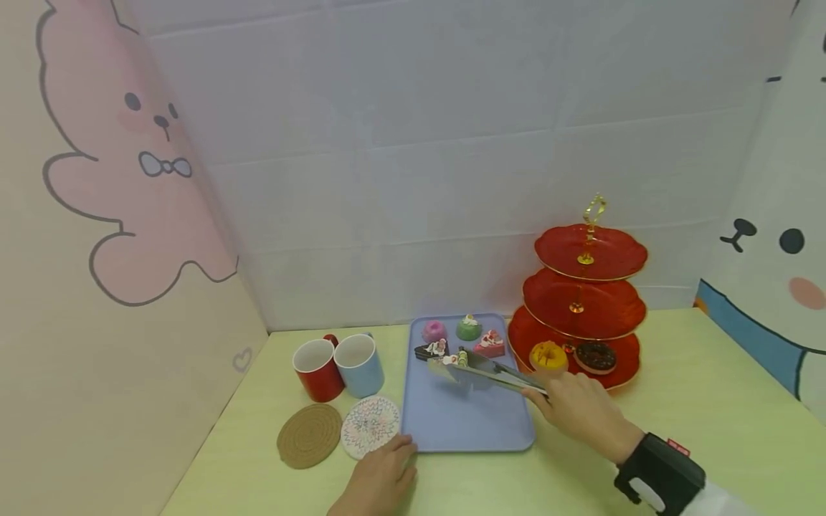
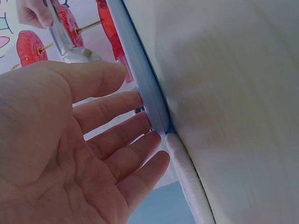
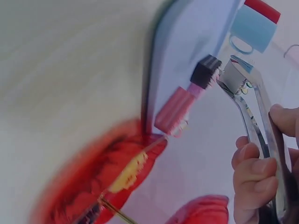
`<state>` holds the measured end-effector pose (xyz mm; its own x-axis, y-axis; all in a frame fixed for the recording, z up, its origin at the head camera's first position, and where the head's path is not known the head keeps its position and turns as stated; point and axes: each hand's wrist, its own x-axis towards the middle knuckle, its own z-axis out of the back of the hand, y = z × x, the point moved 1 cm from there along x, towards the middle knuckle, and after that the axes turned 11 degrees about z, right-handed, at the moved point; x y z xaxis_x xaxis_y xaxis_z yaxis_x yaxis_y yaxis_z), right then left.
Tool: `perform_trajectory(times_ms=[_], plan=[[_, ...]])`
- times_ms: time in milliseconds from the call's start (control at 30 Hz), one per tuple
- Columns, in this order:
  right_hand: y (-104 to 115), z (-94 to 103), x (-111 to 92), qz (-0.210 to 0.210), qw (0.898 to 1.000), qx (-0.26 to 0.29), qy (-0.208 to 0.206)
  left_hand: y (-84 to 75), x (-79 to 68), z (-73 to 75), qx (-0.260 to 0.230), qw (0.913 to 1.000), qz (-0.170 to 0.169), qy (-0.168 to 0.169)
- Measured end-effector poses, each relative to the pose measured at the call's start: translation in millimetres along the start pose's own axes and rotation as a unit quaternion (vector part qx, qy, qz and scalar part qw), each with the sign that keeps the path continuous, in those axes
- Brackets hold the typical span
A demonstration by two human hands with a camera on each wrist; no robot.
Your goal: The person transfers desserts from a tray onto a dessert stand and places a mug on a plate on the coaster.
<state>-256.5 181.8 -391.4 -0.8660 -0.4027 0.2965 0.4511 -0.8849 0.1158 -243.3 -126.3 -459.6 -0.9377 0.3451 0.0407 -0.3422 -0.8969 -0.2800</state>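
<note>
My right hand (image 1: 584,412) grips metal tongs (image 1: 510,380) over a blue tray (image 1: 464,426). Between the tong tips sits a small cake piece (image 3: 235,77) with a pale side and decorated top, raised off the tray in the right wrist view. A dark cake slice (image 1: 429,350), a pink cake slice (image 1: 490,347), a pink donut (image 1: 434,330) and a green domed cake (image 1: 469,330) are at the tray's far end. With fingers loosely extended, my left hand (image 1: 381,476) touches the tray's near left corner.
A three-tier red stand (image 1: 584,304) rises right of the tray; a yellow donut (image 1: 548,355) and a chocolate donut (image 1: 596,357) lie on its lowest plate. On the left are a red mug (image 1: 320,380), a blue mug (image 1: 363,371), a woven coaster (image 1: 310,436) and a patterned coaster (image 1: 369,424).
</note>
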Motion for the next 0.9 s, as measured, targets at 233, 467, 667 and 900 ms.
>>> perform_trajectory(times_ms=[233, 467, 667, 900], plan=[[-5, 38.8, -5, 0.000, 1.000, -0.030, -0.006, 1.0, 1.8, -1.4, -0.009, 0.9995, 0.018, 0.024], [-16, 77.4, -19, -0.022, 0.999, -0.044, -0.009, 0.5, -1.4, -1.7, -0.013, 0.9999, -0.003, 0.010], [-31, 98.8, -40, -0.059, 0.997, -0.053, 0.006, -0.1, -2.7, 0.5, -0.014, 0.9992, -0.026, -0.026], [-51, 108.0, -64, -0.093, 0.992, -0.084, 0.023, 1.2, -3.1, 1.1, -0.017, 0.9991, -0.021, -0.034]])
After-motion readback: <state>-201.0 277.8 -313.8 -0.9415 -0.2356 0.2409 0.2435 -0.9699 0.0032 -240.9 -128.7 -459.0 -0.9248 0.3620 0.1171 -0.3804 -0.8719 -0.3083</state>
